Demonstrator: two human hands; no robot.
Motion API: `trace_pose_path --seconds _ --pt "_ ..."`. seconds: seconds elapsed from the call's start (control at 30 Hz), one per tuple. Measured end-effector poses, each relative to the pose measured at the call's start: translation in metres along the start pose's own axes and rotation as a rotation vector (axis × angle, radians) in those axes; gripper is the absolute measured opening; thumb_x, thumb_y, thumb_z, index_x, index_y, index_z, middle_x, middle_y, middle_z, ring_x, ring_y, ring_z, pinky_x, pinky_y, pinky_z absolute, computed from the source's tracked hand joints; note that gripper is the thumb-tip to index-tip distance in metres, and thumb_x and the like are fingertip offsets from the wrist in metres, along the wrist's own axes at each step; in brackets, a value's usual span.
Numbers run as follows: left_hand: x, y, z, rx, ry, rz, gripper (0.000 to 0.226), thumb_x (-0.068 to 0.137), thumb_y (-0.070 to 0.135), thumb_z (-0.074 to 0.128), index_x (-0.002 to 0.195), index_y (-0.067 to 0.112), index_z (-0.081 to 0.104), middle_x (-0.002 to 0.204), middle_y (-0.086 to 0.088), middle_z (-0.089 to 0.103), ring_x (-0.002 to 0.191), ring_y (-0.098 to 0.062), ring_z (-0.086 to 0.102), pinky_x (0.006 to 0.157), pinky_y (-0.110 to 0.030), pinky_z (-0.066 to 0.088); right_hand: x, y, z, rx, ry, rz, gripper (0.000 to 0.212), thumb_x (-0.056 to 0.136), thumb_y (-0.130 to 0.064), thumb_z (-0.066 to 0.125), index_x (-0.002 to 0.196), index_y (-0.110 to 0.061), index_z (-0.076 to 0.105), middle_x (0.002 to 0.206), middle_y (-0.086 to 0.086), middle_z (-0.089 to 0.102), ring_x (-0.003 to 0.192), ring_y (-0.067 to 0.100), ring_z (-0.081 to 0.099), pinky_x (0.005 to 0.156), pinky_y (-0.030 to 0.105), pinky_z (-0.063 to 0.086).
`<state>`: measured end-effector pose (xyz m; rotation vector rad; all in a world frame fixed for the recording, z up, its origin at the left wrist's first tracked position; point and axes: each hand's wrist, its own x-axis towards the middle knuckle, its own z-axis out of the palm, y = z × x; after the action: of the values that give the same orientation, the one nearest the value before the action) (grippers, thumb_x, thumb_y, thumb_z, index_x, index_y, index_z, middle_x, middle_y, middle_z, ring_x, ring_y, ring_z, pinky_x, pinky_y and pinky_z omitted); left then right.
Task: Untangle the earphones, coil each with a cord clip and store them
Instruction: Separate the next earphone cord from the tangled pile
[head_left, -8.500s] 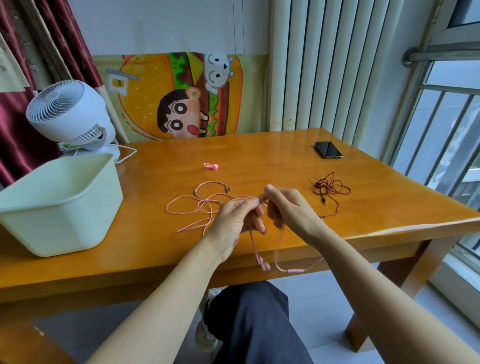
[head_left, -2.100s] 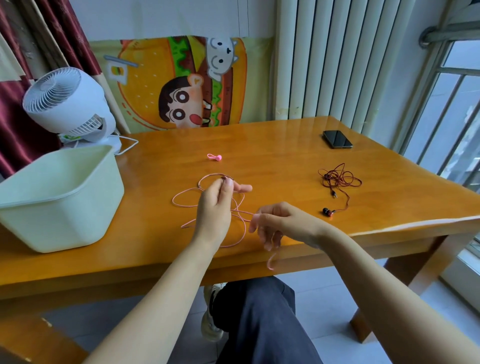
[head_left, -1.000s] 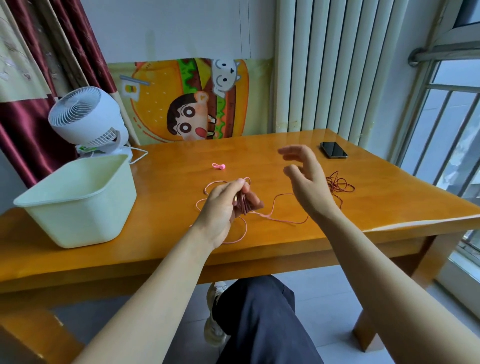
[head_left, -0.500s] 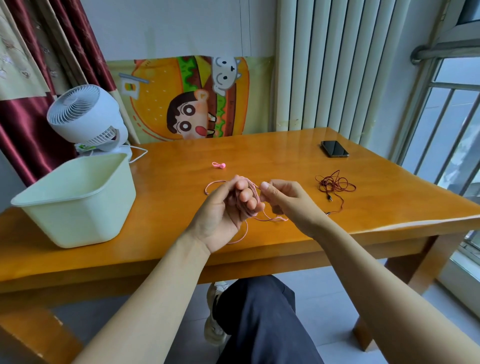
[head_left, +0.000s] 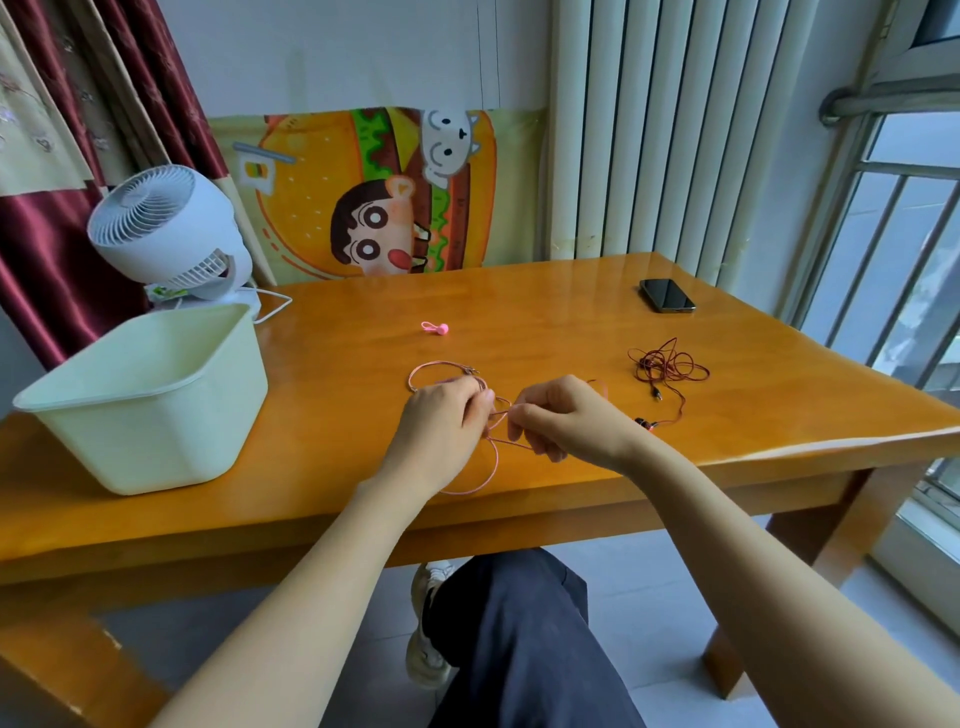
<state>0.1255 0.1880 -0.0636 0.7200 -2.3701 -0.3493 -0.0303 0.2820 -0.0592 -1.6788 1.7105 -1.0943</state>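
left hand (head_left: 441, 426): fingers curled round a gathered bunch of the pink earphones (head_left: 492, 467) cord, held just over the table (head_left: 519, 322)
right hand (head_left: 566, 421): thumb and forefinger pinch one strand of that cord, just right of the left hand
key relation: the free strand runs left-right between the two hands and is short; the coil sits on the left side, so the right hand feeds it and the left only holds
slack: one loop lies on the table near of the left hand, another curls out far of it
cord clip (head_left: 435, 327): lies far of the left hand, apart from the cord; the left hand is nearer
red earphones (head_left: 667, 366): loose tangle right of the right hand, untouched
bin (head_left: 156, 431): far left, well apart from the hands
step, my guess: mid-coil on the pink pair; clip and storing not yet done
vs 1.0 s ago: right hand was raised and spread with a long strand across the table; now it is low and pinching
vs 8.5 s ago: cord lay in wide loops with ends hanging off the near edge; now mostly gathered
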Motion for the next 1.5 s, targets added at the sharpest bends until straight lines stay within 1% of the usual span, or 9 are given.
trace_pose_path --seconds 0.37,0.53,0.7,0.83,0.9,1.0,1.13,1.33,1.5 --pt "-0.005 0.014 -0.021 -1.038 -0.487 -0.268 0.032 0.103 0.021 0.041 0.075 0.011 0.049 0.054 0.003 0.036 0.055 -0.015 0.045 0.066 -0.031 0.052 -0.001 0.017 0.0 0.359 0.102 -0.107 0.031 0.092 -0.022 0.061 0.103 0.007 0.06 0.075 0.011 0.057 0.061 0.018 0.054 0.061 0.029 0.051" --pt "-0.003 0.019 -0.022 -1.713 -0.331 -0.476 0.024 0.091 0.03 0.047 0.071 0.017 0.047 0.049 0.007 0.036 0.048 -0.01 0.041 0.058 -0.023 0.049 0.0 0.018 0.011 0.319 0.045 -0.061 0.021 0.1 -0.024 0.052 0.09 -0.007 0.062 0.074 0.008 0.061 0.051 0.016 0.05 0.043 0.02 0.033" --pt "0.006 0.011 -0.029 -2.007 -0.064 -0.478 0.026 0.095 0.023 0.045 0.071 0.016 0.052 0.054 0.007 0.047 0.052 -0.009 0.053 0.062 -0.026 0.056 -0.002 0.023 0.014 0.233 -0.121 -0.031 0.026 0.103 -0.021 0.046 0.098 -0.007 0.067 0.076 0.004 0.069 0.067 0.014 0.062 0.063 0.024 0.047" --pt "0.01 0.013 -0.02 -1.842 0.175 -0.459 0.03 0.105 0.025 0.036 0.083 0.013 0.053 0.096 -0.012 0.073 0.1 -0.024 0.07 0.094 -0.036 0.053 -0.005 0.017 0.014 0.231 -0.318 -0.003 0.027 0.104 -0.017 0.045 0.101 -0.003 0.068 0.086 0.009 0.07 0.08 0.019 0.063 0.078 0.025 0.05" --pt "0.008 0.01 -0.011 -1.464 0.229 -0.385 0.03 0.107 0.026 0.033 0.09 0.014 0.055 0.115 -0.012 0.071 0.114 -0.023 0.064 0.1 -0.032 0.045 -0.004 0.013 0.016 0.251 -0.365 0.027 0.026 0.104 -0.016 0.045 0.097 -0.007 0.068 0.081 0.01 0.068 0.075 0.024 0.06 0.07 0.024 0.049" --pt "0.0 -0.004 0.002 -0.559 0.23 -0.15 0.031 0.106 0.028 0.037 0.095 0.017 0.064 0.11 0.008 0.072 0.074 -0.018 0.061 0.067 -0.018 0.044 -0.005 0.007 0.015 0.225 -0.328 0.054 0.028 0.104 -0.016 0.044 0.091 -0.009 0.068 0.071 0.006 0.063 0.061 0.018 0.052 0.055 0.02 0.042" --pt "-0.005 -0.005 0.006 -0.054 -0.009 0.024 0.028 0.104 0.022 0.042 0.082 0.017 0.058 0.077 0.008 0.064 0.059 -0.004 0.053 0.053 -0.01 0.035 -0.002 0.003 0.007 0.181 -0.104 0.017 0.03 0.102 -0.015 0.047 0.084 -0.005 0.069 0.062 0.006 0.059 0.052 0.013 0.047 0.051 0.017 0.04" --pt "-0.006 -0.006 -0.005 -0.245 -0.347 -0.027 0.036 0.102 0.031 0.044 0.073 0.011 0.054 0.065 -0.002 0.051 0.059 -0.013 0.044 0.057 -0.031 0.035 -0.006 0.006 -0.002 0.204 0.026 0.022 0.03 0.099 -0.016 0.055 0.089 0.008 0.07 0.064 -0.005 0.064 0.055 0.002 0.051 0.05 0.01 0.037" --pt "-0.004 -0.009 -0.006 -0.402 -0.025 -0.177 0.038 0.102 0.026 0.046 0.066 0.018 0.053 0.057 0.008 0.051 0.059 -0.018 0.051 0.065 -0.045 0.048 -0.008 0.013 -0.01 0.246 0.053 0.131 0.044 0.094 -0.045 0.054 0.088 -0.005 0.071 0.063 -0.01 0.059 0.054 0.004 0.038 0.049 0.02 0.024"
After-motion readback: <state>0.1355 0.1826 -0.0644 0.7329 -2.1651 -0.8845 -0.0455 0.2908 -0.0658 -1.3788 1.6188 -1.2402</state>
